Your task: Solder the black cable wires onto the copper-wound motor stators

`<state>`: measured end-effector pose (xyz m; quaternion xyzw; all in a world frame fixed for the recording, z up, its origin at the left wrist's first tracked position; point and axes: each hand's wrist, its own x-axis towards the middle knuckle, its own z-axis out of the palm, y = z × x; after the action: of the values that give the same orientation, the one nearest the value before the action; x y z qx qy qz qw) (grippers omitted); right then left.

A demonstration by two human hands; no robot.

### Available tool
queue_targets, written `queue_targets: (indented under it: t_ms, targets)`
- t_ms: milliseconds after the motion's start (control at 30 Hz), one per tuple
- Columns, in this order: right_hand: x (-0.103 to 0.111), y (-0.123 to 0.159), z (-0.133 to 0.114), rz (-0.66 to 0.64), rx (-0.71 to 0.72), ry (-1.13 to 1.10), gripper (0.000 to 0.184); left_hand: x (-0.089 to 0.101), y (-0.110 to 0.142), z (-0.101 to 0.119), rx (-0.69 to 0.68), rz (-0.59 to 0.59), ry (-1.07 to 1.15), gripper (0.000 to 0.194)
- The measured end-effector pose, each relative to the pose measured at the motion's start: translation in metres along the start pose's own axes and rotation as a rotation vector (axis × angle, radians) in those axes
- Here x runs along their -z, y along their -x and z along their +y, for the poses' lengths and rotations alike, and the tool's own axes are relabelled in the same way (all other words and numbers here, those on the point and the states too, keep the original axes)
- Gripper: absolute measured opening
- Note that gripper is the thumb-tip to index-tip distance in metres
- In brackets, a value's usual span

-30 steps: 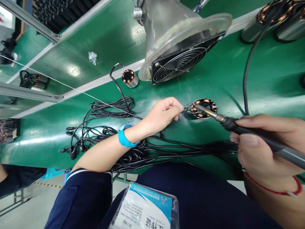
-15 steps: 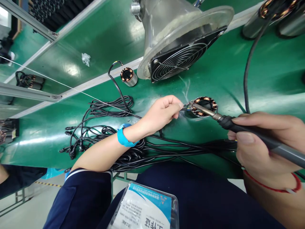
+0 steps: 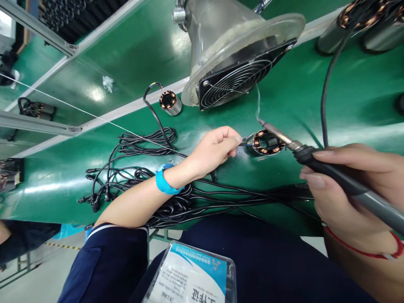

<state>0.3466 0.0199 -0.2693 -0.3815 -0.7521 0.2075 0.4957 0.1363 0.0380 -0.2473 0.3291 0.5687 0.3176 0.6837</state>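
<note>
My left hand (image 3: 219,147) is closed in a pinch on thin wires (image 3: 245,142) that run to the rim of a motor stator (image 3: 255,148). The stator has copper windings around its opening and stands on the green bench. In my right hand (image 3: 356,185) is a soldering iron (image 3: 303,152), gripped by its dark handle. The iron's tip is raised just above the stator's far rim, apart from the wires, and a thread of smoke rises from it. A blue band circles my left wrist.
A fume extractor hood (image 3: 243,54) with a fan grille stands behind the stator. Another stator (image 3: 170,103) with a cable sits to the left. Coiled black cables (image 3: 148,141) lie near my left arm. More stators (image 3: 331,35) stand at the back right.
The soldering iron's tip has lifted off the wires at the stator's rim and moved up and slightly right. My left hand has stayed in place, and the stator has shifted slightly.
</note>
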Motion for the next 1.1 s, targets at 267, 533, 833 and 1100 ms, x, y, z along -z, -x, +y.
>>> queue_targets:
  t_ms: [267,533,833,1100]
  targets:
    - [0.01,-0.013,-0.035,-0.115,-0.331,0.159,0.04,0.002,-0.002,-0.004,-0.061,-0.023,0.022,0.017]
    - [-0.02,-0.025,-0.022,-0.192,-0.229,0.114,0.045,0.001,-0.001,-0.003,-0.067,-0.019,0.015,0.018]
    - [-0.039,-0.013,-0.012,-0.101,-0.278,0.113,0.047,0.003,-0.001,-0.005,-0.125,-0.01,-0.041,0.016]
    - [-0.052,-0.014,-0.011,-0.065,-0.187,0.099,0.047,0.001,0.001,-0.012,-0.251,-0.004,-0.073,0.012]
